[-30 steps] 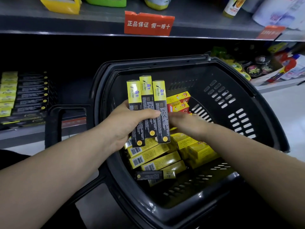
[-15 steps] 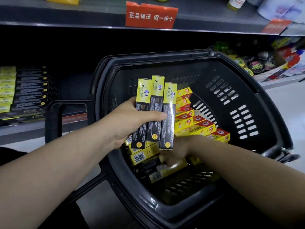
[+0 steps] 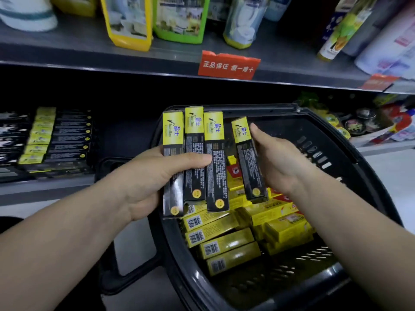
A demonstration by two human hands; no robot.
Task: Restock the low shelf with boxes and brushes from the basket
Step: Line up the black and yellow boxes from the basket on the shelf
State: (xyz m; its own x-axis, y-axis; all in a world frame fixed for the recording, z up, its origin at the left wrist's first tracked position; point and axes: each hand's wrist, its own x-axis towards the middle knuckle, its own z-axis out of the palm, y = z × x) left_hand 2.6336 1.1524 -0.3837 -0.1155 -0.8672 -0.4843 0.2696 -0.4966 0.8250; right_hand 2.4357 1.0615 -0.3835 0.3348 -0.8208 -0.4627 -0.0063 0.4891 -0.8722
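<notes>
Head view, slim black boxes (image 3: 216, 180), yellow tops

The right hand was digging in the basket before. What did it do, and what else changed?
The right hand came up out of the basket holding a fourth black-and-yellow box, upright beside the others. The left hand still grips its three black-and-yellow boxes. The yellow boxes still lie in the basket.
</notes>
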